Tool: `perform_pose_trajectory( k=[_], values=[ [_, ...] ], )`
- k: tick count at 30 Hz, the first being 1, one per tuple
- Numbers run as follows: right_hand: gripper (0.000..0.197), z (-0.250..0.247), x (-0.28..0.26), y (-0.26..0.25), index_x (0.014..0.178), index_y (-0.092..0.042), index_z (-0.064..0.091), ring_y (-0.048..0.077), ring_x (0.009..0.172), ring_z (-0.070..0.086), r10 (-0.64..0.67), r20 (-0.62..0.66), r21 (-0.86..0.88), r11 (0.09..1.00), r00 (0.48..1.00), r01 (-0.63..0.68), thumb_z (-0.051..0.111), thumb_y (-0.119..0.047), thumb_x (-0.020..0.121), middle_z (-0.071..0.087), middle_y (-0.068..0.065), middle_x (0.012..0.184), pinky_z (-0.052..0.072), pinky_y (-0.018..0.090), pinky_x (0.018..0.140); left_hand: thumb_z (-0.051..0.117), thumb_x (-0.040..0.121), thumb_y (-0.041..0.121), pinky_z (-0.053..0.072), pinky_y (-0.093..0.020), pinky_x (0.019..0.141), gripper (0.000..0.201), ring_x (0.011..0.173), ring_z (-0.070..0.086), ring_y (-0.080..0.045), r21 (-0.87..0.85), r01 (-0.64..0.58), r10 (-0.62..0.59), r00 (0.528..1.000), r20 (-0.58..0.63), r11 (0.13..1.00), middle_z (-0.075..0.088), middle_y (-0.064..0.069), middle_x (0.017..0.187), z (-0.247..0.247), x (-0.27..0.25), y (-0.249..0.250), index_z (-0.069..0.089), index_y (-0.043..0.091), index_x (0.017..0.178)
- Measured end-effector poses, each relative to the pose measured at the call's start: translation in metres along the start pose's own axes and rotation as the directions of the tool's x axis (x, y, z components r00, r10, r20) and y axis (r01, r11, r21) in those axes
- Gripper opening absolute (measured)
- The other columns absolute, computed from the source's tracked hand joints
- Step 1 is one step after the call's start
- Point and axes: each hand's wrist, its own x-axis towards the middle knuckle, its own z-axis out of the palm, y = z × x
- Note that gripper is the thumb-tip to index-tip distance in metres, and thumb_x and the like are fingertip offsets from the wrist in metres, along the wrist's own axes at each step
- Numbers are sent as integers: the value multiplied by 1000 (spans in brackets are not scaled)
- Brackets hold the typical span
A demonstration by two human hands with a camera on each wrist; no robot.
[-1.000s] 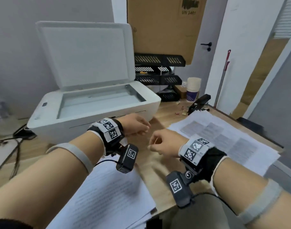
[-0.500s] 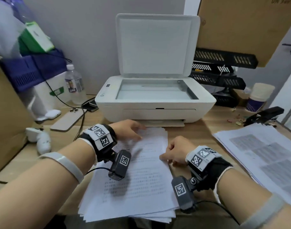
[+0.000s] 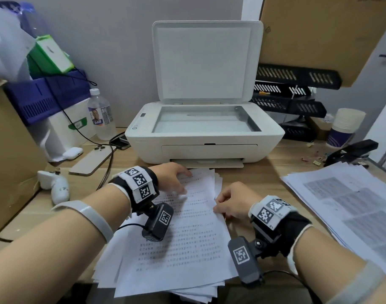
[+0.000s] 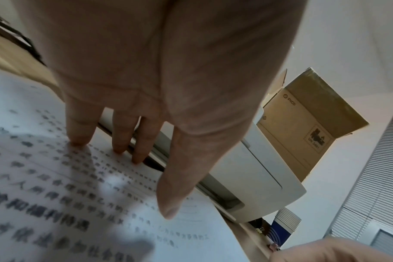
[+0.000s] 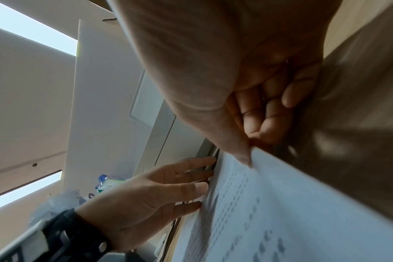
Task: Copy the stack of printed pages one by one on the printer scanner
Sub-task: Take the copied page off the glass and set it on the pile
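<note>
A white printer (image 3: 209, 148) stands at the back of the desk with its scanner lid (image 3: 206, 61) raised and the glass (image 3: 206, 119) bare. In front of it lies a stack of printed pages (image 3: 176, 240). My left hand (image 3: 176, 178) rests flat on the stack's far end, its straight fingers (image 4: 79, 131) touching the top sheet (image 4: 56, 186). My right hand (image 3: 229, 202) is at the stack's right edge, and the right wrist view shows its thumb and fingers (image 5: 247, 152) pinching the edge of the top sheet (image 5: 303, 203).
A second pile of printed pages (image 3: 350, 207) lies at the right. A phone (image 3: 91, 160), a white controller (image 3: 56, 183), a bottle (image 3: 101, 115) and cables sit left of the printer. Black paper trays (image 3: 290, 93), paper cups (image 3: 343, 128) and a stapler (image 3: 352, 150) are at the right.
The head view swung left and now faces the printer. My hands went from hovering over the bare desk to the stack: the left lies on it, the right pinches the top sheet's edge.
</note>
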Motion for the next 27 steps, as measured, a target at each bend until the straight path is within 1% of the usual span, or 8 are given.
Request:
perform_pose_trajectory(
  k=[5, 7, 11, 13, 16, 22, 25, 27],
  values=[
    [13, -2, -2, 1, 72, -22, 61, 16, 69, 63, -20, -30, -129, 992, 999, 16, 70, -16, 79, 65, -6, 72, 56, 35, 69, 76, 84, 30, 43, -28, 103, 66, 122, 55, -12, -113, -176, 169, 983, -67, 978, 57, 2, 136, -5, -6, 11, 45, 32, 142],
    [9, -4, -6, -2, 74, -23, 60, 16, 77, 64, -64, -41, -211, 976, 997, 54, 65, -17, 79, 66, -7, 79, 56, 36, 73, 76, 85, 25, 43, -22, 103, 60, 122, 54, -4, -143, -357, 338, 931, -140, 923, 59, 9, 133, -13, -15, 23, 50, 35, 138],
    [8, -20, -20, -22, 77, -25, 60, 10, 76, 60, -175, -31, -285, 945, 984, 159, 63, -19, 80, 64, -8, 83, 50, 26, 64, 75, 85, 25, 39, -17, 102, 54, 121, 49, 1, 156, -535, 556, 815, -163, 831, 55, 17, 134, -38, -30, 51, 55, 36, 134],
    [9, -32, -28, -33, 75, -25, 59, 11, 74, 60, -248, -23, -308, 923, 969, 229, 63, -20, 80, 64, -8, 80, 47, 25, 63, 76, 83, 30, 41, -26, 100, 48, 116, 52, -6, 365, -514, 584, 804, -108, 776, 58, 15, 128, -50, -30, 58, 60, 37, 127],
    [12, -54, -31, -45, 74, -24, 56, 12, 76, 60, -338, -73, -362, 885, 938, 291, 63, -23, 83, 64, -8, 78, 46, 26, 64, 73, 80, 41, 42, -32, 92, 25, 96, 57, -10, 597, -376, 519, 851, -81, 709, 66, 18, 101, -69, -32, 62, 68, 38, 105],
    [15, -104, -26, -57, 94, -23, 59, 12, 83, 60, -384, -180, -362, 882, 906, 302, 70, -30, 87, 64, -7, 88, 49, 28, 74, 66, 83, 30, 55, -32, 70, 7, 72, 61, -15, 488, -287, 424, 884, -197, 824, 66, 9, 73, -128, -48, 61, 72, 26, 83],
    [16, -138, -19, -64, 92, -16, 66, 19, 85, 63, -350, -195, -482, 848, 916, 222, 66, -32, 88, 68, 3, 90, 51, 34, 74, 64, 84, 26, 50, -27, 66, 9, 70, 59, -18, 475, -242, 437, 825, -357, 846, 66, 8, 72, -160, -56, 59, 73, 25, 84],
    [16, -162, -15, -72, 79, -16, 69, 23, 79, 63, -353, -308, -477, 860, 884, 178, 63, -28, 88, 67, 4, 79, 51, 34, 65, 64, 87, 22, 46, -25, 70, 11, 75, 60, -21, 454, -221, 452, 738, -500, 863, 69, 4, 80, -180, -57, 55, 75, 24, 89]
  ],
)
